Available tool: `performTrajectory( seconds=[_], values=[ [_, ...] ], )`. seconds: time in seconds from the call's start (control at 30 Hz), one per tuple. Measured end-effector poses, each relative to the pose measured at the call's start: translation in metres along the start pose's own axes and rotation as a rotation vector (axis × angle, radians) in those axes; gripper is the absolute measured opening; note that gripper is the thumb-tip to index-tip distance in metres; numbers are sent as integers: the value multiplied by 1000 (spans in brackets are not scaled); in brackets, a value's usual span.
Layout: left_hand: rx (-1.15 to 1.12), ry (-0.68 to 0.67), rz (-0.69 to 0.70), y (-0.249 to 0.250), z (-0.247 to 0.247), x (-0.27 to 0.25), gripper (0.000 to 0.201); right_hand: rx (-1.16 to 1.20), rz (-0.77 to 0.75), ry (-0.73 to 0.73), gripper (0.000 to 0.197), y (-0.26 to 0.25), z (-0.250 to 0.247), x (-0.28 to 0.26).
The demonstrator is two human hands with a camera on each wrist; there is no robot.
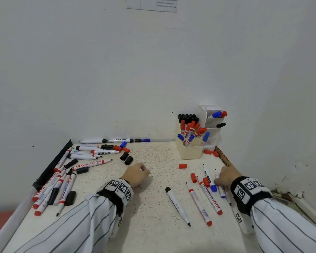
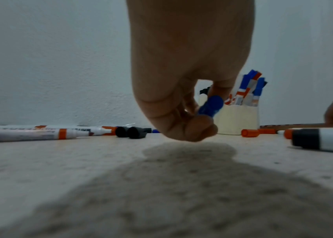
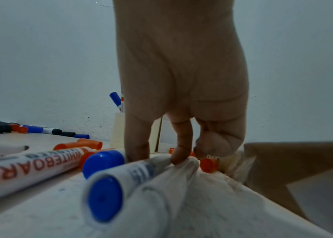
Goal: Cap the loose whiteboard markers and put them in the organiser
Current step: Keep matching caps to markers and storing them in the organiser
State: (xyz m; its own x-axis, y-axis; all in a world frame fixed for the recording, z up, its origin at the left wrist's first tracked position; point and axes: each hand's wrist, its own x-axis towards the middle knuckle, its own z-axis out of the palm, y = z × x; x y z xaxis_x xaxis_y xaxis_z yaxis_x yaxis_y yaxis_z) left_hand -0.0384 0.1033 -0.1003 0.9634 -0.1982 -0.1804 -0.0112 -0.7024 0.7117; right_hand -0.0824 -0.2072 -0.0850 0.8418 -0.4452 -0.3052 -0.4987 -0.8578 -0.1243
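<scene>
Fingertips (image 2: 200, 127) of the left hand (image 1: 136, 175) curl inward and pinch a blue cap (image 2: 211, 105), seen only in the left wrist view; in the head view the cap is hidden under the knuckles near the centre of the frame. Right hand (image 1: 226, 177) fingers (image 3: 182, 145) point down, slightly spread, their tips pressing on a white marker with a blue end plug (image 3: 121, 182) at the lower centre of the right wrist view; whether they actually pinch it cannot be told, as the barrel is blurred and partly covered. Beside it lies another marker with a blue cap (image 3: 102, 162), touching the first finger. In the head view this cluster sits at the lower right, half hidden by the hand, with several red whiteboard markers (image 1: 199, 203) and 1 uncapped black marker (image 1: 178, 205) just left of it. Loose red caps (image 1: 182, 166) lie between the hands and the cream organiser (image 1: 190, 152), which stands at the right centre against the wall, packed with capped red, blue and black markers. A larger scatter of markers and black caps (image 1: 126, 157) fills the left side of the speckled table (image 1: 153, 225); some are cut off by the table's dark left edge.
</scene>
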Motion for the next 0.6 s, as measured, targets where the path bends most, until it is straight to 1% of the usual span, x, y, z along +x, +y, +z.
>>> performTrajectory(
  seconds=[0.07, 0.13, 0.2, 0.27, 0.3, 0.33, 0.37, 0.43, 0.47, 0.53, 0.6],
  values=[
    [3, -93, 24, 6, 3, -6, 11, -18, 16, 20, 37, -3, 1, 4],
    [-32, -219, 19, 14, 6, -13, 11, 4, 24, 34, 30, -5, -2, 5],
    [-144, -432, -36, 25, 10, -21, 12, 87, 27, 46, 25, -6, -10, 3],
    [-217, -659, -107, 36, 15, -30, 18, 205, 26, 77, 28, -6, -18, 1],
    [-224, -734, -128, 41, 19, -33, 19, 261, 16, 92, 30, -5, -21, 0],
    [-223, -779, -133, 46, 23, -35, 19, 305, -5, 108, 32, -5, -25, -1],
    [-223, -800, -121, 49, 27, -36, 16, 335, -32, 128, 33, -6, -28, -4],
    [-230, -766, -70, 54, 36, -34, 8, 398, -104, 163, 32, -8, -30, -8],
    [-246, -722, -45, 55, 39, -33, 6, 435, -153, 177, 31, -9, -30, -10],
    [-279, -618, -3, 57, 42, -30, 9, 487, -256, 187, 27, -14, -29, -17],
    [-293, -530, 45, 58, 43, -27, 12, 471, -352, 164, 24, -18, -26, -22]
  ],
)
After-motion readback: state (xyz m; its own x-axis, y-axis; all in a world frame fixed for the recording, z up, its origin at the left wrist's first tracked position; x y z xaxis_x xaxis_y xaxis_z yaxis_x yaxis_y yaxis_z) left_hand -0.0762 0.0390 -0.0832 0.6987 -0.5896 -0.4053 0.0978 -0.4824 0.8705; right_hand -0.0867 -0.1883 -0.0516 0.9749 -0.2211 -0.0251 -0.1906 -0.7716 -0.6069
